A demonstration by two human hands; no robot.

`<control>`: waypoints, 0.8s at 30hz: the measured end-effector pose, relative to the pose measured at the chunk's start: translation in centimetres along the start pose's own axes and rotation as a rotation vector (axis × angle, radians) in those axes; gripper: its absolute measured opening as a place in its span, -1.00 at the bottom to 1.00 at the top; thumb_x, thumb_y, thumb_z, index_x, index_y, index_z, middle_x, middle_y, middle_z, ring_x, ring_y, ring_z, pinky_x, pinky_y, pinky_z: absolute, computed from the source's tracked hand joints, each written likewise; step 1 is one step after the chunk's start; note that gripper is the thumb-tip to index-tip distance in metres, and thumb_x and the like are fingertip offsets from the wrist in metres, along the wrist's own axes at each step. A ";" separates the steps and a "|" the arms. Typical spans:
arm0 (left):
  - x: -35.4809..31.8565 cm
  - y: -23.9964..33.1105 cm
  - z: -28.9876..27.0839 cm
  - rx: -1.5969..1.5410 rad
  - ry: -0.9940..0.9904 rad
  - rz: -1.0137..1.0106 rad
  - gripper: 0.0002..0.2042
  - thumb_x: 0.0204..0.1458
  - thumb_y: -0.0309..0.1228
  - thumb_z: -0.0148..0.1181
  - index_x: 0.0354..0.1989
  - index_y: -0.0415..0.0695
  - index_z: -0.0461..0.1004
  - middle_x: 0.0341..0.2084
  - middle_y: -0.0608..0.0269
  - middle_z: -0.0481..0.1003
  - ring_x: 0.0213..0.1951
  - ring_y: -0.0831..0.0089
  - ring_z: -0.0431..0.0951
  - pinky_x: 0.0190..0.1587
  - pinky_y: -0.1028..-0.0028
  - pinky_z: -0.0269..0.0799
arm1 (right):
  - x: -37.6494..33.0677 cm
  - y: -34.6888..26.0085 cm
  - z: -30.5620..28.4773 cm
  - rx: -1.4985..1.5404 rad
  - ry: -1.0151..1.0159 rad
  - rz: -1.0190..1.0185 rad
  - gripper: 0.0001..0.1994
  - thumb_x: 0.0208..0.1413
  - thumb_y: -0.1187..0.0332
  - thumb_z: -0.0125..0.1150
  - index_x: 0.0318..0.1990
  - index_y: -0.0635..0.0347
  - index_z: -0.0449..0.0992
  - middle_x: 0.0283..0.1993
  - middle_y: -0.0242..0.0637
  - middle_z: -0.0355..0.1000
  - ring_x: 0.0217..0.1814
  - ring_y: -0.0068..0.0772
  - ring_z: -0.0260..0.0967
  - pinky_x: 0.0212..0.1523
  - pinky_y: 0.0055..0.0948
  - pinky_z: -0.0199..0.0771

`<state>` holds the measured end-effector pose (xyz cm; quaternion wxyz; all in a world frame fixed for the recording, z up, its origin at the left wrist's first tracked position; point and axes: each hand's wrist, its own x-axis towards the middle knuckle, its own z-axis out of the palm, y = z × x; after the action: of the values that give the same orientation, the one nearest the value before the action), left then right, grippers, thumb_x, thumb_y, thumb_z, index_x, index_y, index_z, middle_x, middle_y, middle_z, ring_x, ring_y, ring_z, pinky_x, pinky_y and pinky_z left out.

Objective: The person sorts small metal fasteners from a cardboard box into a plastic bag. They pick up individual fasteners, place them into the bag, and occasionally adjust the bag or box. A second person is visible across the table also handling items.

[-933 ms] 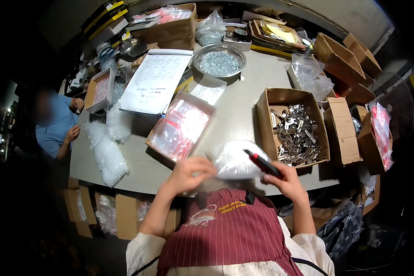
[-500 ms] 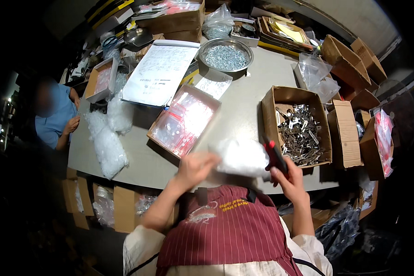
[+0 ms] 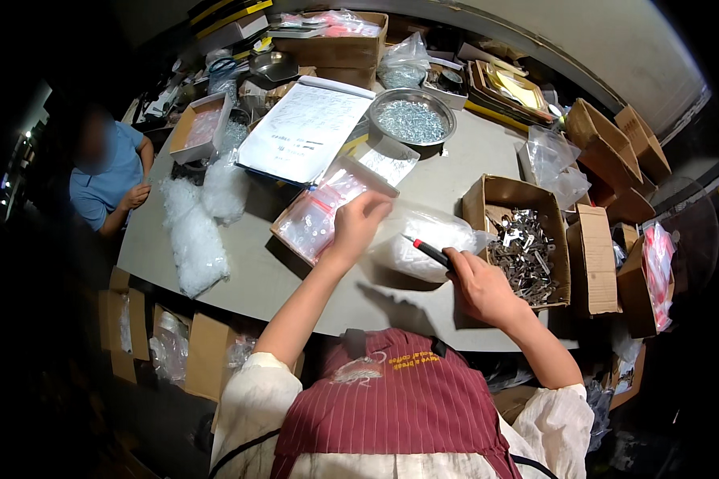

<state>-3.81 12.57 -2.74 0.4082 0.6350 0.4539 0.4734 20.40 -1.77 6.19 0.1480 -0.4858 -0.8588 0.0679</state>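
A clear plastic bag of white contents (image 3: 427,249) lies on the table in front of me. My left hand (image 3: 356,227) is closed at the bag's left end, its fingers pinching the loose plastic there. In my right hand (image 3: 485,287) is a red-and-black handled tool (image 3: 430,251) with a thin metal tip; its exact kind is unclear. The tip points up and left over the bag. Under and beyond my left hand sits an open carton of small zip bags (image 3: 311,215) with red edges. An open cardboard box of metal clips (image 3: 527,255) stands right of the bag.
A steel bowl of small metal parts (image 3: 411,120) and a clipboard with papers (image 3: 303,132) are at the back. Stuffed plastic bags (image 3: 196,247) lie left. More cartons (image 3: 603,140) line the right side. A person in blue (image 3: 112,184) is at the far left.
Both hands have moved farther over the table, the left one up to the bag's end. The tool has swung from upright beside the bag to lying across it. The view has shifted slightly.
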 end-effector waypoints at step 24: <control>0.4 0.8 -1.0 0.321 0.019 0.389 -0.92 0.11 -0.49 0.19 -0.28 -0.22 0.48 -0.39 0.01 0.55 -0.30 0.00 0.56 -0.19 0.16 0.46 | 4.7 1.3 -0.4 -0.684 0.005 -0.059 -0.72 0.06 0.44 0.14 -0.06 0.35 0.45 -0.35 -0.21 0.51 -0.42 -0.33 0.55 -0.55 -0.41 0.51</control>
<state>-4.57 12.89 -1.67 0.1993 0.7627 0.3963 0.4707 19.25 2.93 7.09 -0.0194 -0.4825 -0.8451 -0.2295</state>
